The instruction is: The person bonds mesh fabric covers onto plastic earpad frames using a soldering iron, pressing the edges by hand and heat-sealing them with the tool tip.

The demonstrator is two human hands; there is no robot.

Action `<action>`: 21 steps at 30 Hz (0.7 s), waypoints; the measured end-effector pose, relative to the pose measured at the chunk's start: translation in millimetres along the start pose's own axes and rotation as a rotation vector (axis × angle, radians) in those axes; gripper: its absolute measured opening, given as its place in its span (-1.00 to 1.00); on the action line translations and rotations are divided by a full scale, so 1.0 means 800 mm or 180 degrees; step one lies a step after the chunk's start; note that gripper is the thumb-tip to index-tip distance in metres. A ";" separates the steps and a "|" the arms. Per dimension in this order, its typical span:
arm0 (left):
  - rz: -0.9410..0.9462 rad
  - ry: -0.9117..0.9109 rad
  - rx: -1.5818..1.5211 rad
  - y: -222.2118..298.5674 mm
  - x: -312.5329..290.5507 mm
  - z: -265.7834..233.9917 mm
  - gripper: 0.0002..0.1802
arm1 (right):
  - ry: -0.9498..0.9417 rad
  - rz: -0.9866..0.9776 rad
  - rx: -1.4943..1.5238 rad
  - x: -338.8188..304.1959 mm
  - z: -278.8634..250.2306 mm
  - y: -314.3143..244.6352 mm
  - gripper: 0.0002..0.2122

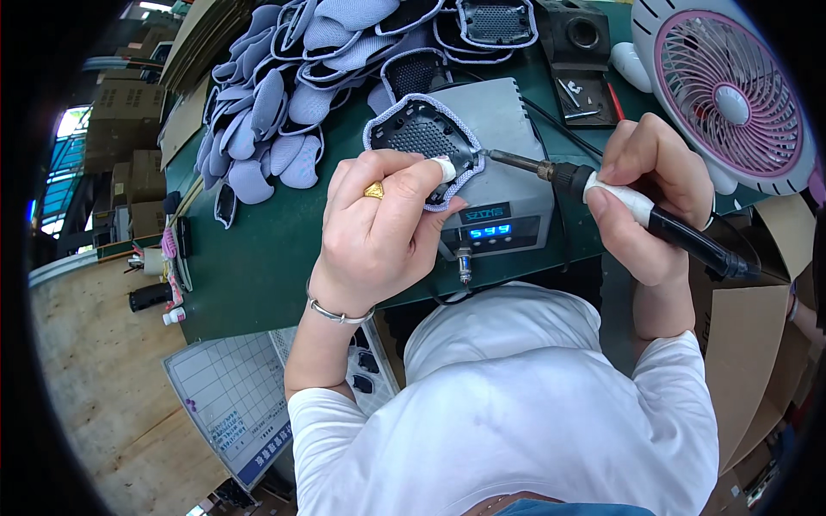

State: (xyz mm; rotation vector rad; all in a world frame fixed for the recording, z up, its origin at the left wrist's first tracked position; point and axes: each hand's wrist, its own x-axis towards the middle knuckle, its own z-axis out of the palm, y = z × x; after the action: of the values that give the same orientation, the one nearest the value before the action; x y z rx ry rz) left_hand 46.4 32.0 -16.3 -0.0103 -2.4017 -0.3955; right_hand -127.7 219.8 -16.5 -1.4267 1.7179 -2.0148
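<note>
My left hand (383, 215) is closed on a padded piece (422, 129) with a black perforated plastic shell and a grey-lilac fabric rim. A white wrap covers one fingertip, and a gold ring sits on a finger. In my right hand (650, 189) is a soldering iron (628, 202), gripped round its white-wrapped handle. Its metal tip points left and meets, or nearly meets, the right rim of the padded piece. Below the piece stands a grey soldering station (516, 225) with a lit blue display and a cable plugged into its front.
Many similar padded pieces (284, 103) are heaped at the back left of the green table (232, 284). A pink and white fan (731, 103) stands at the right. Behind the iron lies a black soldering stand (576, 52). An open cardboard box (748, 344) is at my right.
</note>
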 end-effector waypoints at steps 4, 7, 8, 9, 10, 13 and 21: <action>0.0056 -0.0108 0.0093 -0.001 0.005 -0.001 -0.75 | 0.0227 -0.0089 0.0156 0.000 -0.003 0.003 -0.83; 0.0316 -0.0269 0.0393 -0.006 0.011 0.000 -0.75 | 0.0625 0.0022 0.0382 -0.004 -0.010 0.008 -0.82; 0.0325 -0.0266 0.0403 -0.008 0.012 0.001 -0.75 | 0.0628 0.0010 0.0387 -0.006 -0.012 0.011 -0.82; 0.0156 -0.0186 0.0318 -0.011 0.013 0.002 -0.76 | 0.0664 0.0039 0.0480 -0.008 -0.015 0.015 -0.83; -0.0025 -0.0103 0.0242 -0.013 0.011 0.002 -0.76 | 0.0688 0.0070 0.0583 -0.012 -0.018 0.018 -0.83; -0.0383 0.0072 0.0126 -0.019 0.010 0.001 -0.75 | 0.0722 0.0115 0.0818 -0.020 -0.025 0.025 -0.83; -0.1869 0.0725 -0.1316 -0.028 0.021 -0.008 -0.63 | 0.0861 0.0348 0.1089 -0.038 -0.037 0.025 -0.86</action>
State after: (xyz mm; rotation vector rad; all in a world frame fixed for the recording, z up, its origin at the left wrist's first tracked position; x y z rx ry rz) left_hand 35.1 7.1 -7.1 0.5329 -2.0233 -1.0935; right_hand -140.8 252.6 -46.8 -0.9711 1.4050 -2.3816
